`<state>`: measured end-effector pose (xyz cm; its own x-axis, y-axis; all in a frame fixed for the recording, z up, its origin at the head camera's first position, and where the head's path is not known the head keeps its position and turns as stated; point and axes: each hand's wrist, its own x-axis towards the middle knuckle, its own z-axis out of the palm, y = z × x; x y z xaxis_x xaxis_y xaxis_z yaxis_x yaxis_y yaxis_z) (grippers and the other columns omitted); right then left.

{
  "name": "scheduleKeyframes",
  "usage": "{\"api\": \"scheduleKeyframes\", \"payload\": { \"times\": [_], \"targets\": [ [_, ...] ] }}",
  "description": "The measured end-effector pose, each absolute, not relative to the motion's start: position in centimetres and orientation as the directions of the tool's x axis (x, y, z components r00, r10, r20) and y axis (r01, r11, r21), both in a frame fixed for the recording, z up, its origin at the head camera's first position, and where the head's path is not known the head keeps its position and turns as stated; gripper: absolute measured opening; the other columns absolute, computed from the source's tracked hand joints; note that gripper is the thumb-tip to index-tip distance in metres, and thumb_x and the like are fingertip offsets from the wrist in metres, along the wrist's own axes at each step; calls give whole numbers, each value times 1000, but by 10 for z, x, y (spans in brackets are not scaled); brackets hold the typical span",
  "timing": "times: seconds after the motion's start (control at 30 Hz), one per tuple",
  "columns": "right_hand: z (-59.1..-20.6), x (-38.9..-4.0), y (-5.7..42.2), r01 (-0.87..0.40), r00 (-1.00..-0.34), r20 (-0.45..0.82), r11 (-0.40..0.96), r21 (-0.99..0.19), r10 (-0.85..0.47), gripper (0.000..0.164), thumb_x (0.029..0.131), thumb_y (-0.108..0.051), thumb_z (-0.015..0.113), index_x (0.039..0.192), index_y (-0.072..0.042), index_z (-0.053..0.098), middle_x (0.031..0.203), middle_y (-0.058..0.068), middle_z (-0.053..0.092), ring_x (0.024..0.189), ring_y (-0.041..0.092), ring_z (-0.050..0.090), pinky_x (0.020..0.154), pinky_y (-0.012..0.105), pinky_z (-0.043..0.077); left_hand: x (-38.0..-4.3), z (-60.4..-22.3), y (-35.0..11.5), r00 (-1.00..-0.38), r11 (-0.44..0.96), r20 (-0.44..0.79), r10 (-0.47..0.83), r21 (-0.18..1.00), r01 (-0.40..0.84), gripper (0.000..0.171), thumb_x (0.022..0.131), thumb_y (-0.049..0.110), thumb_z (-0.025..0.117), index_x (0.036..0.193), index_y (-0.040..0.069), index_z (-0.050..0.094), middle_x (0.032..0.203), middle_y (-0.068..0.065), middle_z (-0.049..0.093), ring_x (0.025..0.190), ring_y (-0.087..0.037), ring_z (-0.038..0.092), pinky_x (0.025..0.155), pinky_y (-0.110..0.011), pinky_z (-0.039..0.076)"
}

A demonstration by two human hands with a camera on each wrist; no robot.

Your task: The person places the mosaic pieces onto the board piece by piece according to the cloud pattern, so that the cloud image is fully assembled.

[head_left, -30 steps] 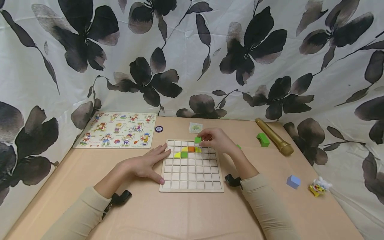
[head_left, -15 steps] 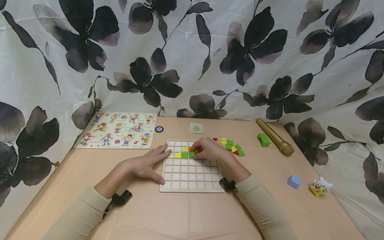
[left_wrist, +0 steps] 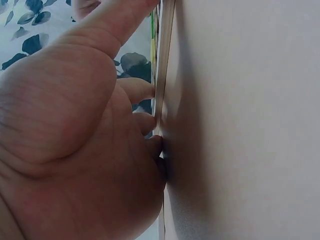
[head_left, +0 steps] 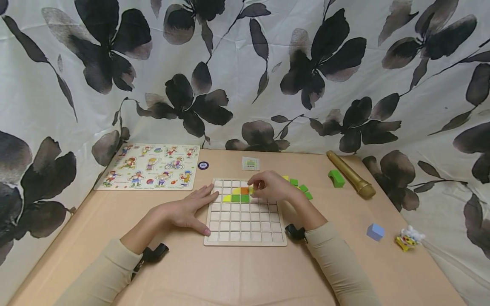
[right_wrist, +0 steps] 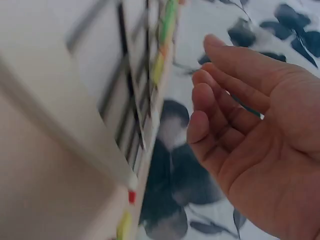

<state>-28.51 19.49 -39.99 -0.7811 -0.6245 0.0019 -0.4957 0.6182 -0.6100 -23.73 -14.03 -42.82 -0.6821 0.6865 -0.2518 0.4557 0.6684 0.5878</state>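
Observation:
A white grid board [head_left: 245, 225] with a pale wooden rim lies in the middle of the table. My left hand [head_left: 187, 209] rests spread along its left edge, thumb near the lower corner; the left wrist view shows the palm and fingers [left_wrist: 141, 90] against the board's side. Two green tiles [head_left: 240, 198] sit side by side in the grid, with a yellow tile [head_left: 226, 198] at their left. Above them are an orange tile [head_left: 244, 191] and yellow pieces. My right hand [head_left: 269, 185] hovers over the board's upper right, fingers loosely curved, holding nothing visible in the right wrist view.
Loose green tiles [head_left: 303, 188] and other pieces lie right of the board, partly behind the right hand. Around stand a pattern card [head_left: 250, 163], a picture board [head_left: 149, 166], a green arch block [head_left: 336, 178], a golden tube [head_left: 350, 174], a blue block [head_left: 375, 232] and a small toy [head_left: 408, 238].
My right hand has set a green tile beside the first green one, released it and moved up and right. The left hand has stayed on the board's edge.

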Motion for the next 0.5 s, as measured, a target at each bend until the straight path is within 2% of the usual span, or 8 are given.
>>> {"api": "scheduleKeyframes", "payload": {
  "times": [0.07,0.3,0.4,0.5],
  "targets": [
    [-393,-286,205,-492,-802,42,618,-613,-596,35,92,-11,79,125,-2,73,101,8,72,85,17,62,76,30,53,-237,-428,-140,-679,666,-250,690,587,460,119,79,59,84,168,15,19,176,-13,-7,162,-41,-8,128,-66,4],
    [-380,-293,246,-436,-886,173,649,-624,-430,35,94,-15,78,128,-10,72,122,13,72,100,24,67,87,40,56,-237,-426,-139,-677,662,-247,694,588,464,119,79,58,85,168,14,19,176,-13,-7,162,-42,-8,128,-65,4],
    [-380,-298,263,-399,-909,181,660,-637,-375,35,97,-16,75,130,-9,71,127,17,70,103,27,67,90,44,55,-237,-426,-139,-680,667,-251,689,586,459,119,79,59,85,168,15,19,176,-13,-7,162,-41,-8,128,-66,4],
    [-385,-303,279,-341,-935,156,685,-644,-318,35,99,-17,73,132,-9,69,129,20,69,105,29,65,88,43,54,-237,-427,-140,-683,671,-255,685,585,455,119,79,59,85,168,15,19,176,-13,-6,162,-41,-8,128,-66,4]
  ]
}}
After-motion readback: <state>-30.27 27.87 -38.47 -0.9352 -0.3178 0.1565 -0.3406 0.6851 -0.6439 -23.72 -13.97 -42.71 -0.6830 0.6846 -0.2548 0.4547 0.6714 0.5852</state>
